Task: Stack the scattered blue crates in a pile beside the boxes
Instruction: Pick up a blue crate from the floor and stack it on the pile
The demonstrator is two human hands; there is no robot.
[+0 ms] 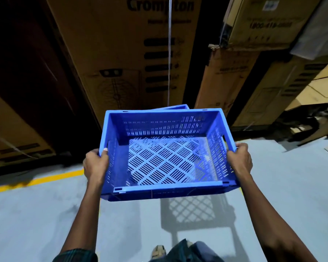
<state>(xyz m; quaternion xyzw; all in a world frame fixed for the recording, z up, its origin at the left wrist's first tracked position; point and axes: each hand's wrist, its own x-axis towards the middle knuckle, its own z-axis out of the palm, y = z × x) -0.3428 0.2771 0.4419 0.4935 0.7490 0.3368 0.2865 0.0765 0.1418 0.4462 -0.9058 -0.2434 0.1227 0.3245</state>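
Both hands grip a rectangular blue plastic crate (167, 148) with slotted walls and lattice floor: left hand (95, 164) curled over the nine o'clock rim, right hand (240, 161) at three o'clock. It hangs above grey smooth floor (36, 214); a tall brown cardboard box (125, 53) stands at twelve o'clock.

You stand on a pale grey floor (45, 214) crossed by a yellow line (36, 179) to the left of your left hand. Dark gaps (27, 72) open ahead of that hand, and hard light casts sharp shadows (193, 210) below your hands.
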